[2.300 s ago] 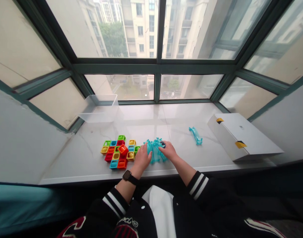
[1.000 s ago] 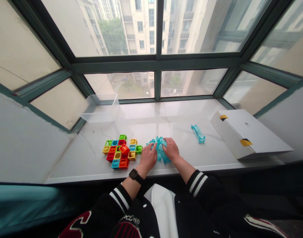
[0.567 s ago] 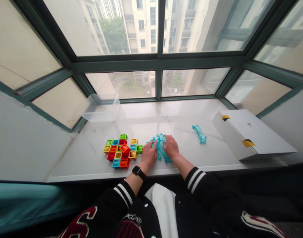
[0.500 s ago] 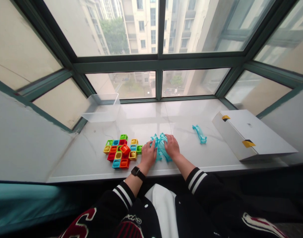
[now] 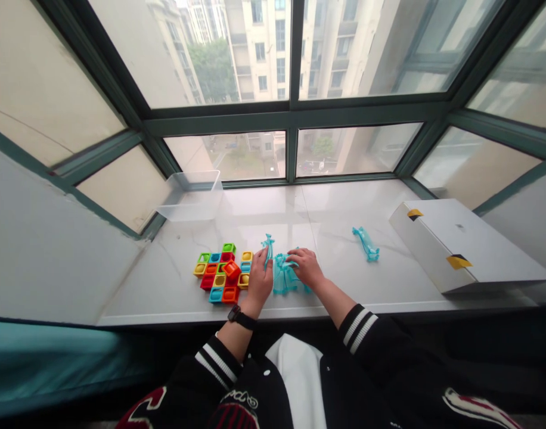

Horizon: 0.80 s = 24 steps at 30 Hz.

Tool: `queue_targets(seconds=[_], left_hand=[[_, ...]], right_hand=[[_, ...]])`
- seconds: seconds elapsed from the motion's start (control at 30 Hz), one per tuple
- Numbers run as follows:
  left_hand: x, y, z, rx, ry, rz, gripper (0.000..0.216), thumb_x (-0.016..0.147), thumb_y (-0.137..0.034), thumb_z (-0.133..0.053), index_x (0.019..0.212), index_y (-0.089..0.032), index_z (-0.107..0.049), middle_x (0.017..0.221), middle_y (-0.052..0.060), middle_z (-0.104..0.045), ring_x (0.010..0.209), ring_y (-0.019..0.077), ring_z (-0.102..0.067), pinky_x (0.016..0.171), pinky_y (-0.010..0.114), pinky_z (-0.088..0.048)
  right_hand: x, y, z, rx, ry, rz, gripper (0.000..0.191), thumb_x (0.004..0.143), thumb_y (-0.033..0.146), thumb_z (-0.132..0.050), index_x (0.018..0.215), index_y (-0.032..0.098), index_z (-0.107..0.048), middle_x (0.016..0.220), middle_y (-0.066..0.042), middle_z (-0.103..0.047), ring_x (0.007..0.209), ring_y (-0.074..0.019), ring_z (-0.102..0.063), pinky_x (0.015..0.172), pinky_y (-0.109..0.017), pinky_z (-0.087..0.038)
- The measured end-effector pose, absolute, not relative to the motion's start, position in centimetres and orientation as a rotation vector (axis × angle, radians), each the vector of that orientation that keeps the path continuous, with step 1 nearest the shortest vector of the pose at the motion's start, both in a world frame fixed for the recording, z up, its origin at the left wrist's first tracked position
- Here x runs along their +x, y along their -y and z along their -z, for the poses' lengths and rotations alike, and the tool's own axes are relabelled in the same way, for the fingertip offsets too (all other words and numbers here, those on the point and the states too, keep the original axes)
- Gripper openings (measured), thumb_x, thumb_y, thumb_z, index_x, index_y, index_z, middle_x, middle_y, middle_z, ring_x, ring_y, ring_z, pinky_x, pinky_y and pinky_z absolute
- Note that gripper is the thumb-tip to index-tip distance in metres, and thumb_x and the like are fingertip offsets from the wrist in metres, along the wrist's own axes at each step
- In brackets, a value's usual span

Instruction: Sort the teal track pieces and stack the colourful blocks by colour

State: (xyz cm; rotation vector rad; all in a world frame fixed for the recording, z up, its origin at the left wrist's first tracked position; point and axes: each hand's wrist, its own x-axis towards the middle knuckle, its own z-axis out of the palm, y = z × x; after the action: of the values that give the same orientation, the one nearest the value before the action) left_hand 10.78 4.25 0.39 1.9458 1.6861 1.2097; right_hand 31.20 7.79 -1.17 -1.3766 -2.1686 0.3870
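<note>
In the head view my left hand (image 5: 260,279) grips a slim, translucent blue plastic piece (image 5: 268,242), which stands up past the fingertips. My right hand (image 5: 306,266) is closed over the edge of more translucent blue plastic pieces (image 5: 282,282), lying together on the white sill; its fingers partly hide them. How many pieces lie there I cannot tell. Farther right, apart from both hands, rests another long blue plastic piece (image 5: 366,245). Just left of my left hand sits a cluster of coloured square blocks (image 5: 211,269), with an orange block (image 5: 231,270) tilted on top.
A clear plastic bin (image 5: 190,210) stands at the back left of the white sill (image 5: 340,205). On the right is a white box (image 5: 470,244) with yellow-and-black tape. Window frames (image 5: 295,124) enclose the back and sides.
My left hand has shifted left, lifting one blue piece away from the others and turning it upright. My right hand stays at the remaining blue pieces, its fingers slightly lower. The view has moved slightly.
</note>
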Motion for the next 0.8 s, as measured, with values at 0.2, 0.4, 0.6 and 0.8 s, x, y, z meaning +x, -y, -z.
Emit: queue_targets(seconds=[0.2, 0.4, 0.6, 0.8], left_hand=[[11.9, -4.0, -0.3, 2.019, -1.620, -1.125, 0.048, 0.109, -0.033, -0.040, 0.156, -0.027, -0.051, 0.152, 0.011, -0.057, 0.143, 0.0243, -0.053, 0.120, 0.044, -0.046], [13.3, -3.5, -0.4, 2.252, -1.656, -0.844, 0.049, 0.106, -0.024, -0.043, 0.153, -0.028, -0.056, 0.151, 0.013, -0.058, 0.137, 0.0271, -0.057, 0.115, 0.047, -0.049], [14.0, -3.3, -0.8, 2.458, -1.691, -0.642, 0.052, 0.101, -0.015, -0.046, 0.148, -0.033, -0.062, 0.154, 0.011, -0.056, 0.137, 0.0307, -0.055, 0.116, 0.056, -0.045], [14.4, -3.3, -0.9, 2.549, -1.746, -0.628, 0.056, 0.097, -0.010, -0.048, 0.144, -0.036, -0.065, 0.140, 0.011, -0.061, 0.134, 0.0313, -0.054, 0.121, 0.060, -0.038]], right_hand=[[33.2, -7.4, 0.7, -1.389, 1.944, -0.419, 0.024, 0.094, 0.017, -0.059, 0.106, 0.027, -0.077, 0.132, -0.009, -0.070, 0.127, -0.0274, -0.060, 0.110, -0.047, -0.046], [35.1, -6.9, 1.8, -1.436, 1.870, -0.430, 0.025, 0.093, 0.018, -0.058, 0.110, 0.024, -0.074, 0.123, -0.009, -0.071, 0.118, -0.0276, -0.063, 0.108, -0.045, -0.048], [36.3, -7.1, 3.4, -1.659, 1.668, -0.374, 0.026, 0.085, 0.017, -0.059, 0.107, 0.021, -0.073, 0.113, -0.011, -0.071, 0.110, -0.0291, -0.064, 0.106, -0.046, -0.050], [37.3, -7.6, 4.1, -1.645, 1.540, -0.454, 0.030, 0.091, 0.025, -0.055, 0.117, 0.021, -0.070, 0.114, -0.010, -0.072, 0.102, -0.0266, -0.067, 0.098, -0.043, -0.055]])
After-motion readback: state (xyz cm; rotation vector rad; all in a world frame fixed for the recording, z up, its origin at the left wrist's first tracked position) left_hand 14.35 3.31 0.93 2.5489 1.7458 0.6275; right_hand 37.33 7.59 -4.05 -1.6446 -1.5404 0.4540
